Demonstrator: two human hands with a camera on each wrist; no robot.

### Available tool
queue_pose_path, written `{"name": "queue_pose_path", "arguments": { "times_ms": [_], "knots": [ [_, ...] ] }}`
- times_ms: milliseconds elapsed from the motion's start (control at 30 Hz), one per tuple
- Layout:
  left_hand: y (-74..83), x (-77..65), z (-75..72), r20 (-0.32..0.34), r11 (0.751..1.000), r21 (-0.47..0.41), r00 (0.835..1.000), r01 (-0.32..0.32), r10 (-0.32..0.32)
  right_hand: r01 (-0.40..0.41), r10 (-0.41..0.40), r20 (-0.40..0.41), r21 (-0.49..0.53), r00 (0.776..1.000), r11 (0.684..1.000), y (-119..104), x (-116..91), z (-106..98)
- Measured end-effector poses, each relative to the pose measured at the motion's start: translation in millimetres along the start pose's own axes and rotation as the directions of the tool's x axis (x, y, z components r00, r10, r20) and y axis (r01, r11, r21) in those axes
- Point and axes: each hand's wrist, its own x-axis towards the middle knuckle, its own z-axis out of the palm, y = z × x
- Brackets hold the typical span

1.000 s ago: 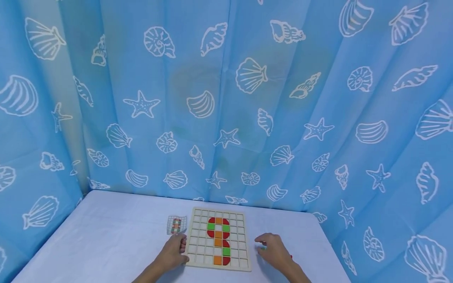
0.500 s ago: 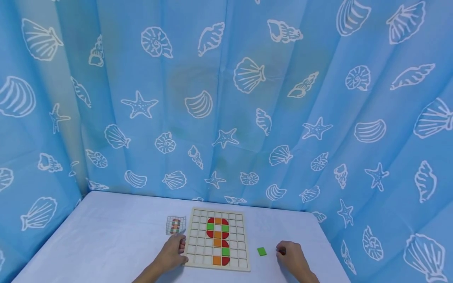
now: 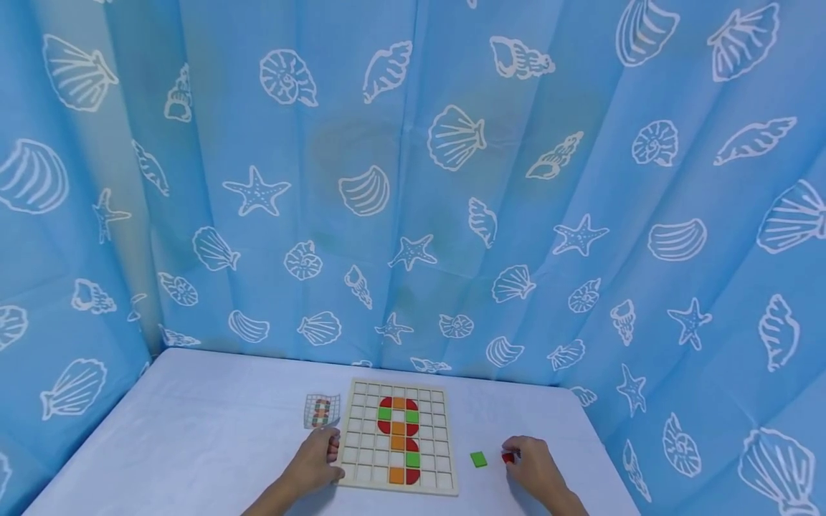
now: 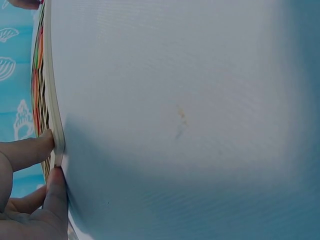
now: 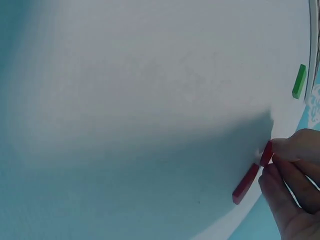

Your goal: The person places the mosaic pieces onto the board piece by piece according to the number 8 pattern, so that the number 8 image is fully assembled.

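A pale wooden grid board [image 3: 362,457] lies on the table, with red, orange and light green tiles set in its squares as a shape like a 9. My left hand [image 3: 316,460] grips the board's left edge; the left wrist view has fingertips [image 4: 57,174] right at its rim. To the right of the board, my right hand [image 3: 537,469] pinches a small red tile [image 5: 266,153] between thumb and fingers. Just beside those fingers a second red tile [image 5: 245,184] rests on the table. Between board and right hand lies a loose green tile [image 3: 478,459].
A small pattern card [image 3: 312,403] with a printed grid and coloured figure lies beyond my left hand, left of the board. Everything sits on a white-covered table [image 3: 213,423]. A blue curtain [image 3: 413,201] with white shells hangs behind it.
My right hand has drawn back rightward from the green tile, uncovering it, and now holds a red tile. My left hand stays at the board's edge.
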Motion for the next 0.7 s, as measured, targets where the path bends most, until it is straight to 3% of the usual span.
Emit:
{"name": "queue_pose_path", "arguments": {
  "times_ms": [167, 567, 700],
  "knots": [
    [-2.0, 0.1, 0.9, -0.006, 1.0, -0.019, 1.0, -0.002, 0.002, 0.027, -0.03, 0.045, 0.063, 0.999, 0.998, 1.5, 2.1, 4.8],
    [-2.9, 1.4, 1.7, -0.002, 1.0, -0.01, 1.0, 0.027, -0.027, 0.003, -0.005, 0.028, 0.061, 1.0, 0.998, -5.0, 3.8, 7.3],
    [-3.2, 0.7, 1.9, -0.003, 1.0, -0.031, 1.0, 0.006, -0.007, 0.004, -0.003, -0.005, 0.038, 1.0, 0.999, -7.7, 3.8, 9.3]
  ]
}}
